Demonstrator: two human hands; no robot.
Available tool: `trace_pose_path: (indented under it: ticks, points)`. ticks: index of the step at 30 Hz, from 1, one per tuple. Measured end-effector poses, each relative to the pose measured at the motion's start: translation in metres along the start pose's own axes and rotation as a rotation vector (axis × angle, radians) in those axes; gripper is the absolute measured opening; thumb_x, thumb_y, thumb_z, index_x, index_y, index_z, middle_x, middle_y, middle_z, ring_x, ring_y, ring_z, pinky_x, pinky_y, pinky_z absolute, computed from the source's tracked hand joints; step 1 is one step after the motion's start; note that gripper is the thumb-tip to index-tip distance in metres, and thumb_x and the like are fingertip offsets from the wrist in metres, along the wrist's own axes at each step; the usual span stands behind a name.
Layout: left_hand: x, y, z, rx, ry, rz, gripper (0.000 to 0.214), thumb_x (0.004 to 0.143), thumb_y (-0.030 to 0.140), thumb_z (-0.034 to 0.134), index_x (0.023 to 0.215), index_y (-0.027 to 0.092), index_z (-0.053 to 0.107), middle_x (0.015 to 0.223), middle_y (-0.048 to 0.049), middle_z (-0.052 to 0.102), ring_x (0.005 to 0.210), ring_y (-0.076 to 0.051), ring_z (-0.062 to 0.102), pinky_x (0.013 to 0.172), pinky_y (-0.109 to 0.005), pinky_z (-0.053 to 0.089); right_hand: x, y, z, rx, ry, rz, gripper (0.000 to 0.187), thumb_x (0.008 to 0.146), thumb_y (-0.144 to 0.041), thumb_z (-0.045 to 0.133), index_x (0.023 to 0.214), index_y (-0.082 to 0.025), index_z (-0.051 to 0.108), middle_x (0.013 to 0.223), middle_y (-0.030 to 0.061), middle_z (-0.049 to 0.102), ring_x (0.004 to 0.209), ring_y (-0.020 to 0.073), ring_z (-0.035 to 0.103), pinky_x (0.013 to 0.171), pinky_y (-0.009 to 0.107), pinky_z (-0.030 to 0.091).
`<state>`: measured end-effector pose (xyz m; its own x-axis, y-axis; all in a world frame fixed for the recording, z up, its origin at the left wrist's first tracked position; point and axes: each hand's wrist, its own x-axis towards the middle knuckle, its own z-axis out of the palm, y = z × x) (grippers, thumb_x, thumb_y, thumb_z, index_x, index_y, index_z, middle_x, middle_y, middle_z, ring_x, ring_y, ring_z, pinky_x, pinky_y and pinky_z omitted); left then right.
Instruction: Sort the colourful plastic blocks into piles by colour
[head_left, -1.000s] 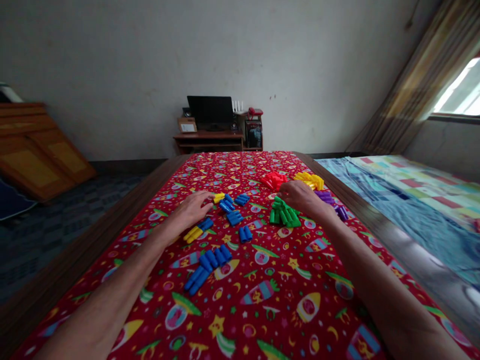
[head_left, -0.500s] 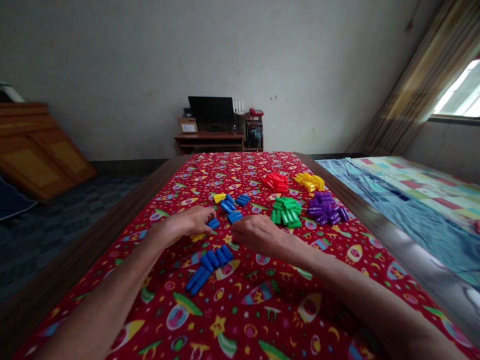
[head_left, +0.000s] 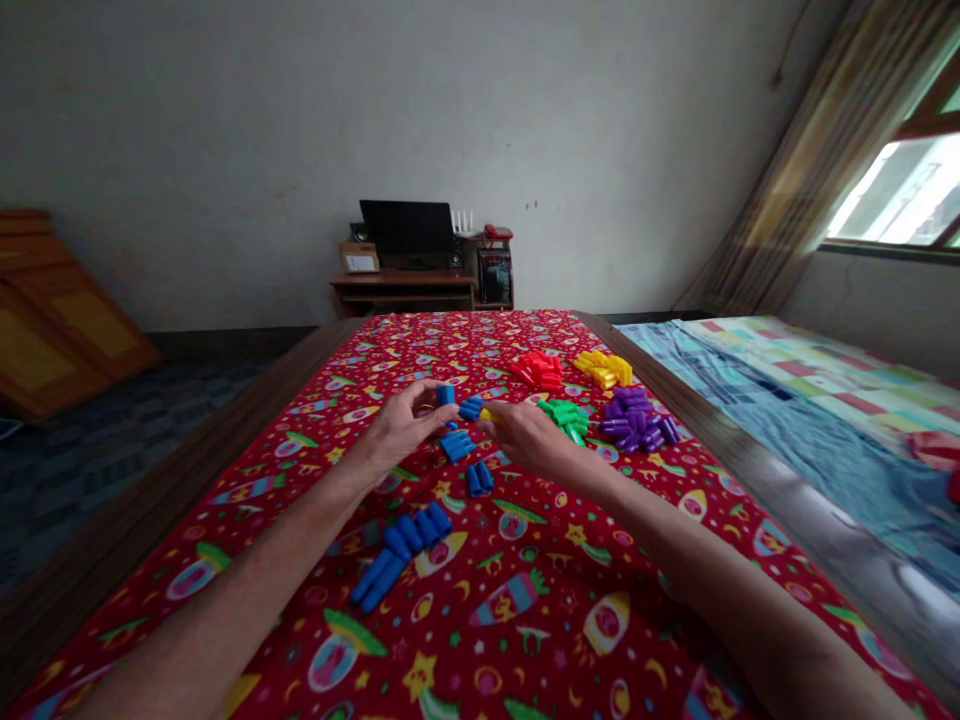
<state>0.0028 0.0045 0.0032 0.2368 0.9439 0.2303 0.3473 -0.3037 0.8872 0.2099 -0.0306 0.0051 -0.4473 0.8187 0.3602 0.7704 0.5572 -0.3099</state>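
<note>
My left hand (head_left: 409,425) is over the middle of the table, thumb and fingers closed on a small blue plastic block (head_left: 445,395). Just right of it, my right hand (head_left: 521,432) pinches a yellow plastic block (head_left: 486,414), mostly hidden by the fingers. Between and below the hands lie loose blue blocks: a few (head_left: 471,408) near the fingertips, a cluster (head_left: 456,446) under the left hand, and a pair (head_left: 480,479) nearer me. Closer still, a row of several blue blocks (head_left: 405,540) lies on the red patterned cloth (head_left: 510,600).
Sorted piles lie to the right: red (head_left: 538,370), yellow (head_left: 603,369), green (head_left: 566,418), partly behind my right hand, and purple (head_left: 637,420). Beyond the table stands a desk with a monitor (head_left: 407,233). A bed (head_left: 750,400) is at the right, a wooden cabinet (head_left: 67,310) at the left.
My left hand has moved away from me and right, raising a blue block. The right hand has shifted right and shows a yellow block. A blue pair now lies below the hands.
</note>
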Motion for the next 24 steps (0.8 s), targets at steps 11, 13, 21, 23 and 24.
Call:
trace_pose_path:
  ticks: [11, 13, 21, 23, 24]
  points:
    - [0.01, -0.022, -0.026, 0.647, -0.118, 0.06, 0.038, 0.061, 0.036, 0.064, 0.097, 0.022, 0.068, 0.102, -0.0084, 0.072, 0.096, -0.03, 0.066, 0.087, -0.039, 0.051, 0.032, 0.173, -0.076, -0.506, -0.126, 0.396, 0.029, 0.092, -0.017, 0.049, 0.11, -0.013, 0.071, 0.102, 0.0169, 0.069, 0.092, 0.0241, 0.063, 0.073, 0.029, 0.04]
    - [0.012, -0.027, -0.027, 0.666, -0.152, 0.037, 0.037, 0.061, 0.037, 0.062, 0.094, 0.021, 0.069, 0.098, -0.0088, 0.072, 0.092, -0.03, 0.067, 0.084, -0.039, 0.051, 0.031, 0.191, -0.077, -0.519, -0.148, 0.416, 0.029, 0.09, -0.015, 0.052, 0.111, -0.012, 0.071, 0.105, 0.0176, 0.069, 0.093, 0.0243, 0.063, 0.073, 0.029, 0.04]
    - [0.015, -0.036, -0.037, 0.617, -0.166, 0.012, 0.037, 0.057, 0.039, 0.066, 0.09, 0.024, 0.071, 0.098, -0.008, 0.073, 0.094, -0.03, 0.066, 0.084, -0.037, 0.052, 0.038, 0.2, -0.083, -0.497, -0.079, 0.306, 0.03, 0.09, -0.018, 0.045, 0.096, -0.009, 0.073, 0.085, 0.0137, 0.07, 0.071, 0.017, 0.058, 0.064, 0.027, 0.033]
    - [0.014, -0.037, -0.038, 0.62, -0.169, -0.021, 0.041, 0.054, 0.04, 0.067, 0.091, 0.023, 0.071, 0.098, -0.0077, 0.073, 0.092, -0.03, 0.067, 0.082, -0.037, 0.052, 0.049, 0.185, -0.085, -0.503, -0.066, 0.23, 0.029, 0.087, -0.012, 0.043, 0.082, -0.01, 0.072, 0.074, 0.0101, 0.067, 0.062, 0.0136, 0.051, 0.06, 0.028, 0.029]
    - [0.013, -0.036, -0.039, 0.601, -0.186, -0.043, 0.043, 0.052, 0.04, 0.068, 0.091, 0.023, 0.071, 0.098, -0.007, 0.072, 0.091, -0.029, 0.067, 0.081, -0.035, 0.052, 0.056, 0.173, -0.085, -0.504, -0.071, 0.169, 0.029, 0.086, -0.01, 0.043, 0.077, -0.01, 0.07, 0.07, 0.0082, 0.065, 0.059, 0.012, 0.046, 0.058, 0.028, 0.027]
